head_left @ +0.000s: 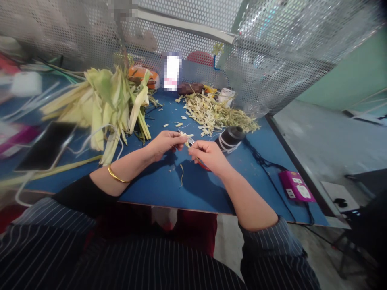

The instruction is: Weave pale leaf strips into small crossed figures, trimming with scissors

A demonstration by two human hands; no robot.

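Above the blue table, my left hand (169, 144) pinches a small pale piece of dried leaf (189, 136) between thumb and fingertips. Close beside it, my right hand (209, 154) is closed on scissors with red handles (203, 165). The scissor blades (191, 141) point up toward the pale piece; whether they touch it I cannot tell. A thin curled strip (182, 175) lies on the table below my hands. Long pale-green leaves (105, 98) form a bundle to the left, and a heap of short cut pieces (211, 110) lies beyond my right hand.
A black thread spool (231, 137) stands just right of my right hand. At left are a phone (46, 147) and white cable; at right, a purple power socket box (296, 186) with black cords. Perforated metal mesh (193, 36) rises behind the blue table (151, 189).
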